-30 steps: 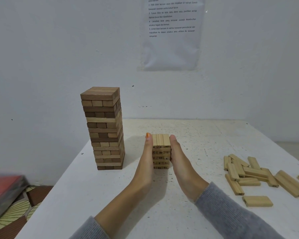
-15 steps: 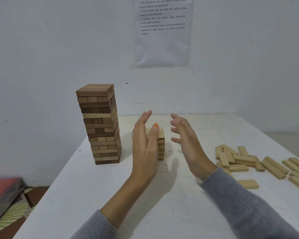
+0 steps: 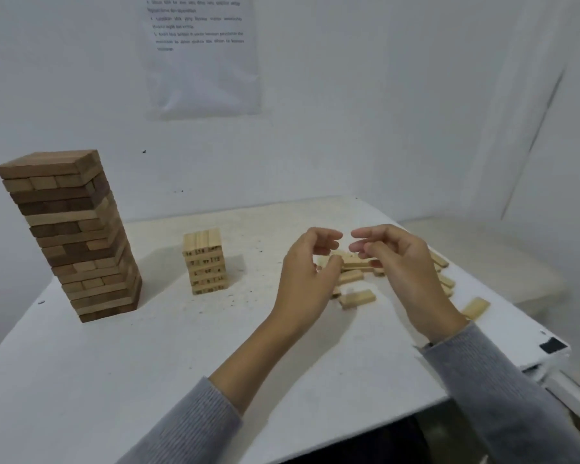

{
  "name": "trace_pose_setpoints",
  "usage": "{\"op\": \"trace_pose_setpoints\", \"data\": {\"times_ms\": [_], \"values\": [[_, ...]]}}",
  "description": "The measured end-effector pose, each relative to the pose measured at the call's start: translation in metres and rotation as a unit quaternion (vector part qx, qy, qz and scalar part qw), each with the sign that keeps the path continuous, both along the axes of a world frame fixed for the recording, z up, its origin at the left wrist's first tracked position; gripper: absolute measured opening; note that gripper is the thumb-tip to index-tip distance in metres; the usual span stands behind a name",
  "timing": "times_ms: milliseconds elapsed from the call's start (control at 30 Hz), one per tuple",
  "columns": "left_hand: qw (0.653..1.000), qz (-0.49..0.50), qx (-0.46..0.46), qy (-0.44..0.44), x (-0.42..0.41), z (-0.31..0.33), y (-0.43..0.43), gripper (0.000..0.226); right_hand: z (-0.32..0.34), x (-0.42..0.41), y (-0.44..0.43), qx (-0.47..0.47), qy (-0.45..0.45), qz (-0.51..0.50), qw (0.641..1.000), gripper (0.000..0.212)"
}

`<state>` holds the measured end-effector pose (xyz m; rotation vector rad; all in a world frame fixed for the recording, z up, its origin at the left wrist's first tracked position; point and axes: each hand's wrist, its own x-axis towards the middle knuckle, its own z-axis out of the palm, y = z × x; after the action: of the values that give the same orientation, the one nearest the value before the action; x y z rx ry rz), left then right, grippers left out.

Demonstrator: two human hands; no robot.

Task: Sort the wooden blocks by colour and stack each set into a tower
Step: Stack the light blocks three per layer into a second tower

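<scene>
Head view, and both hands are over the loose blocks. The left hand (image 3: 307,272) has its fingers curved, thumb low against the pile of light wooden blocks (image 3: 352,274). Whether it actually grips one, I cannot tell. The right hand (image 3: 406,266) hangs just beside it, fingers loosely curled, fingertips pointing toward the left hand, with nothing visible in its grasp.

Over on the left of the white table (image 3: 114,363) stands the tall brown tower (image 3: 69,236), layers of darker and paler brown, upright. Between it and the hands sits the short light tower (image 3: 205,262), a few layers high, dark markings on the block ends, well apart from the brown one.

One light block (image 3: 357,299) lies flat just in front of the pile, another (image 3: 475,308) near the right wrist. Grey sleeves (image 3: 503,396) cover both forearms. A printed sheet (image 3: 201,55) hangs on the wall behind.
</scene>
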<state>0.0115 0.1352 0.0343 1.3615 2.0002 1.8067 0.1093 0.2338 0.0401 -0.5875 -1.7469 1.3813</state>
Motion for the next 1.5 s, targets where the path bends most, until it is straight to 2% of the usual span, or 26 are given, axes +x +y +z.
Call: {"op": "trace_pose_setpoints", "data": {"times_ms": [100,200,267,333,433,500,567,633,700,767,833,900,1000,1067,1167,1300,1500], "values": [[0.996,-0.051,-0.071,0.016,0.012,-0.01,0.013,0.025,-0.01,0.029,0.013,0.021,-0.029,-0.034,0.999,0.028],[0.981,-0.049,-0.152,0.114,0.014,-0.021,0.024,0.029,-0.02,0.056,0.025,0.077,-0.105,-0.071,0.989,0.027],[0.962,-0.04,-0.201,0.182,0.014,-0.026,0.027,0.03,-0.025,0.074,0.033,0.134,-0.177,-0.1,0.97,0.018],[0.949,-0.052,-0.231,0.208,0.014,-0.03,0.028,0.03,-0.027,0.089,0.039,0.202,-0.279,-0.13,0.93,0.013],[0.944,-0.06,-0.227,0.23,0.015,-0.035,0.029,0.023,-0.029,0.104,0.04,0.251,-0.437,-0.117,0.856,0.047],[0.954,-0.064,-0.197,0.215,0.017,-0.036,0.03,0.018,-0.032,0.106,0.038,0.267,-0.472,-0.111,0.833,0.063],[0.96,-0.077,-0.181,0.198,0.02,-0.035,0.031,0.016,-0.039,0.106,0.037,0.273,-0.467,-0.119,0.832,0.067],[0.962,-0.091,-0.171,0.194,0.025,-0.035,0.033,0.017,-0.044,0.105,0.036,0.271,-0.441,-0.128,0.846,0.064],[0.963,-0.101,-0.156,0.196,0.028,-0.035,0.036,0.018,-0.046,0.102,0.036,0.27,-0.404,-0.129,0.865,0.058],[0.967,-0.102,-0.137,0.19,0.031,-0.035,0.041,0.021,-0.046,0.099,0.036,0.245,-0.339,-0.135,0.898,0.051],[0.976,-0.1,-0.125,0.148,0.032,-0.034,0.046,0.024,-0.044,0.098,0.036,0.154,-0.219,-0.134,0.954,0.049],[0.983,-0.107,-0.128,0.076,0.033,-0.032,0.052,0.026,-0.038,0.1,0.038,0.046,-0.1,-0.118,0.987,0.05],[0.985,-0.111,-0.129,-0.015,0.033,-0.03,0.06,0.023,-0.026,0.098,0.045,-0.089,-0.008,-0.082,0.993,0.046],[0.985,-0.105,-0.135,-0.038,0.033,-0.028,0.066,0.023,-0.022,0.095,0.052,-0.127,0.014,-0.08,0.989,0.043],[0.98,-0.117,-0.133,-0.089,0.035,-0.026,0.078,0.02,-0.023,0.09,0.066,-0.109,-0.038,-0.104,0.988,0.037],[0.978,-0.134,-0.116,-0.106,0.038,-0.024,0.093,0.02,-0.025,0.082,0.084,-0.01,-0.155,-0.143,0.977,0.032],[0.983,-0.143,-0.081,-0.078,0.037,-0.025,0.103,0.02,-0.042,0.068,0.097,0.133,-0.366,-0.191,0.901,0.042]]}}
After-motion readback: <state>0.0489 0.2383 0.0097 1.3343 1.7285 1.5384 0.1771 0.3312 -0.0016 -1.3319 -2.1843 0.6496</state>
